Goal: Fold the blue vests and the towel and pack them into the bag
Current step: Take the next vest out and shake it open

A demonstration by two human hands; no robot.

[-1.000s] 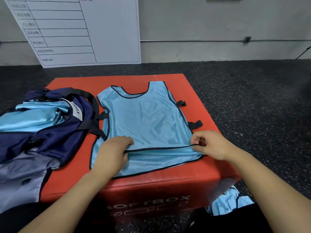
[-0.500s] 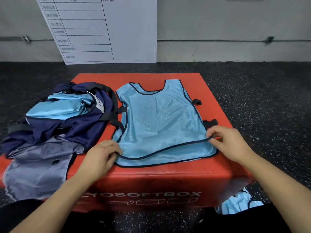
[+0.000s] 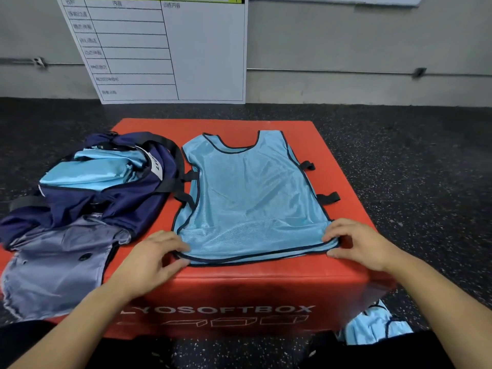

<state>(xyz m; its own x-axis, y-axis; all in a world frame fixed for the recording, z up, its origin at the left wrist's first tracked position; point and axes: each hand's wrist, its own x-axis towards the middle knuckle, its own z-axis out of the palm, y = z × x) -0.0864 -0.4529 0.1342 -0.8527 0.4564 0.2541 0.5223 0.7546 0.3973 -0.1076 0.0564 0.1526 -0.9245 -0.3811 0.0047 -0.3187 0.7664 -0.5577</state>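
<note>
Light-blue mesh vest (image 3: 253, 198) lies flat on the red foam box (image 3: 343, 161), left hand (image 3: 157, 254) and right hand (image 3: 356, 242) pinching its hem corners at the near edge, seemingly poised to fold it before bagging in the navy bag (image 3: 117, 198).

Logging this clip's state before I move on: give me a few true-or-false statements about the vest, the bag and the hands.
1. The blue vest lies spread flat on the red soft box. True.
2. Both hands are at the vest's neckline. False: the left hand and right hand are at its bottom hem corners.
3. The navy bag already holds light blue fabric. True.
4. The bag sits to the vest's right. False: it is to the left.
5. More blue fabric lies on the floor, lower right. True.
</note>
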